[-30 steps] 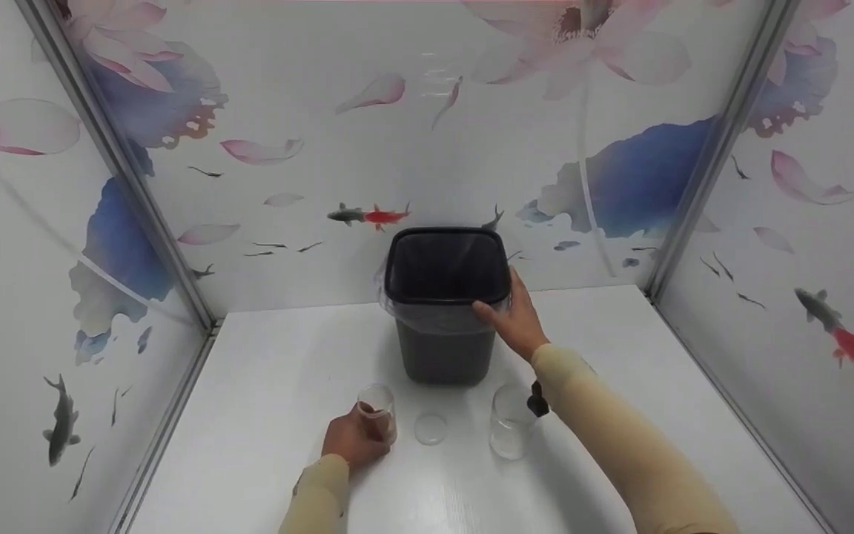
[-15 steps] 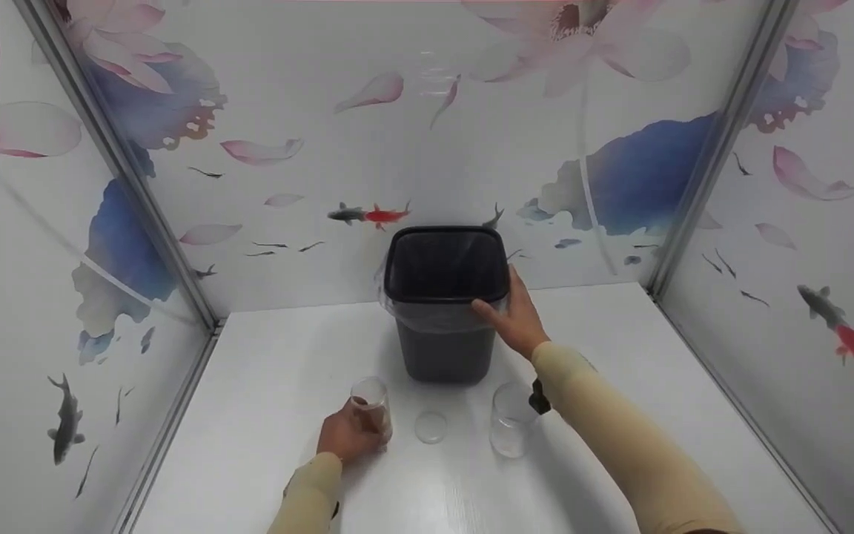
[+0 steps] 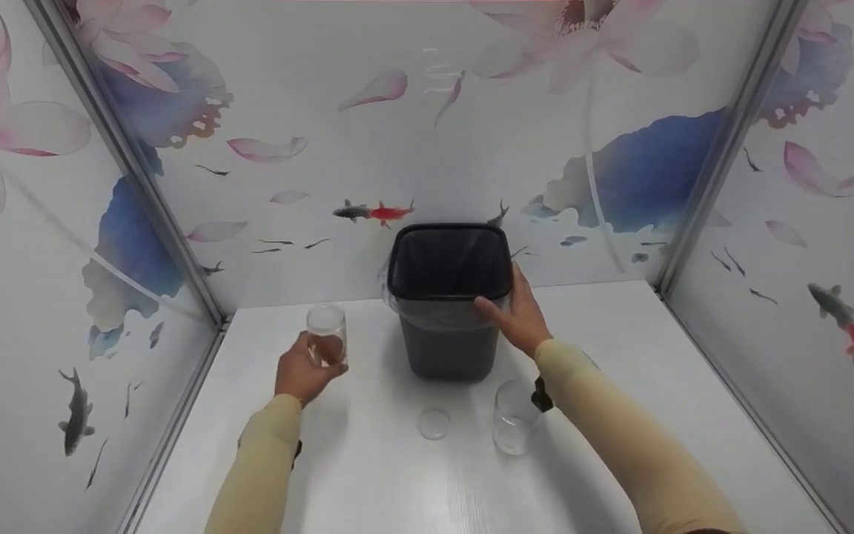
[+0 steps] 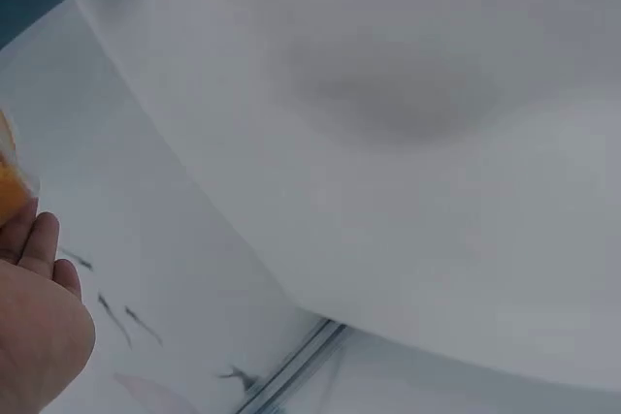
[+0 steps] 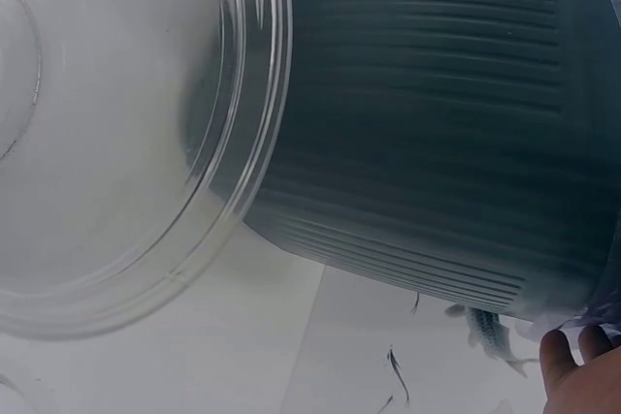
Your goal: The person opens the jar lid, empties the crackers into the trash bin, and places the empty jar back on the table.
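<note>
My left hand holds a small clear cylindrical container upright above the left of the table. At the left wrist view's edge, an orange patch shows by the fingertips; what it is cannot be made out. My right hand grips the right front corner of a dark grey trash bin, thumb in front and fingers along the side. A clear plastic liner is folded over the bin's rim. Beside my right wrist stands a larger clear jar, looming close in the right wrist view.
A round clear lid lies on the white table in front of the bin. White panels with lotus and fish prints close off the back and both sides, joined by metal corner strips.
From beside the lid, my left hand has lifted the clear container and carried it left and farther back. The right hand stays on the bin; the jar and lid keep their places.
</note>
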A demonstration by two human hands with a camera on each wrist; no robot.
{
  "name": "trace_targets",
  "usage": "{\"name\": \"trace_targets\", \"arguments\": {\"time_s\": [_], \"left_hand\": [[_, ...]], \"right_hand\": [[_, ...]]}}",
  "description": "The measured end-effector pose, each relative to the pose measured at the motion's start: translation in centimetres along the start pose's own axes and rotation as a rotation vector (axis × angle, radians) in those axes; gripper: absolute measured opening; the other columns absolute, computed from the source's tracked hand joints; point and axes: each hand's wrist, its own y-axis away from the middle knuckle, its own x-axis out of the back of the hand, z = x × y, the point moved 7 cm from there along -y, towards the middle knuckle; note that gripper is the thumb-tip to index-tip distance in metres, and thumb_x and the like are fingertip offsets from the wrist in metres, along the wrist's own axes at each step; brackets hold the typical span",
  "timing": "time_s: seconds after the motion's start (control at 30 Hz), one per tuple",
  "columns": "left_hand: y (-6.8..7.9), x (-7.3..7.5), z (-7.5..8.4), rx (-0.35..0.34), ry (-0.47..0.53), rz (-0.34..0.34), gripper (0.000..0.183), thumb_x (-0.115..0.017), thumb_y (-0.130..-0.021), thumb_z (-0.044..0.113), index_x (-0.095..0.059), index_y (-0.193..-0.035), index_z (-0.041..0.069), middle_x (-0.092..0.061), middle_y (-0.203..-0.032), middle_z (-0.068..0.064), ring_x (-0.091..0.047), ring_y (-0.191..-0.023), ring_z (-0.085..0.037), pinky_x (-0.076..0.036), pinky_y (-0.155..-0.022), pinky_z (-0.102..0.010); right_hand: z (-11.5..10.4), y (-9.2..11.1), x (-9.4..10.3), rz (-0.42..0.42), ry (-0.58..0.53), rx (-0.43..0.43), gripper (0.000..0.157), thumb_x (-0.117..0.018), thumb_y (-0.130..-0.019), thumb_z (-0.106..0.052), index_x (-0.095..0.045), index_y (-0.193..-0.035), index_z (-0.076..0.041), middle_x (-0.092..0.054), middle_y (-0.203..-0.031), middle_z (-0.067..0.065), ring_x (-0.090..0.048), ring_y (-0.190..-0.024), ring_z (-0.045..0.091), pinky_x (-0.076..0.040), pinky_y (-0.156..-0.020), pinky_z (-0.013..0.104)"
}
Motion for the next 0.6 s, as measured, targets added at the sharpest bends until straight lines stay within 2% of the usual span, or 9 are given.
{"name": "trace_targets", "arguments": {"time_s": [0.17, 0.3, 0.43, 0.6], "left_hand": [[-2.5, 3.9, 4.0, -0.08, -0.06, 0.072, 0.07, -0.084, -0.079, 0.028, -0.049, -0.137, 0.01, -0.06, -0.132, -0.014, -0.053, -0.123, -0.033, -0.041, -0.104, -0.054], [-4.2, 5.7, 7.3, -0.136, -0.163, 0.111, 0.074, -0.086, -0.078, 0.03, -0.051, -0.14, 0.009, -0.063, -0.125, -0.012, -0.054, -0.118, -0.033, -0.043, -0.103, -0.053], [-5.4, 6.0, 10.1, -0.176, -0.262, 0.096, 0.075, -0.085, -0.078, 0.034, -0.051, -0.141, 0.01, -0.061, -0.127, -0.011, -0.048, -0.121, -0.035, -0.039, -0.105, -0.056], [-6.3, 4.9, 13.1, -0.29, -0.427, 0.081, 0.072, -0.082, -0.079, 0.036, -0.053, -0.139, 0.008, -0.061, -0.125, -0.013, -0.051, -0.12, -0.034, -0.032, -0.111, -0.051]], "right_hand": [[-0.2, -0.1, 0.1, -0.012, 0.006, -0.009, 0.106, -0.059, -0.088, -0.068, -0.003, -0.161, -0.015, -0.009, -0.166, 0.008, -0.012, -0.15, 0.026, -0.014, -0.12, 0.046], [-0.4, 0.1, 0.2, -0.016, 0.018, -0.006, 0.105, -0.058, -0.089, -0.068, -0.003, -0.161, -0.014, -0.009, -0.165, 0.009, -0.013, -0.15, 0.026, -0.015, -0.119, 0.048], [-0.4, 0.2, 0.2, -0.02, 0.028, -0.007, 0.105, -0.058, -0.09, -0.067, -0.004, -0.16, -0.012, -0.009, -0.165, 0.01, -0.013, -0.15, 0.028, -0.016, -0.119, 0.048], [-0.3, 0.2, 0.1, -0.024, 0.035, -0.02, 0.106, -0.057, -0.089, -0.069, -0.003, -0.161, -0.014, -0.009, -0.165, 0.01, -0.013, -0.15, 0.028, -0.015, -0.12, 0.048]]}}
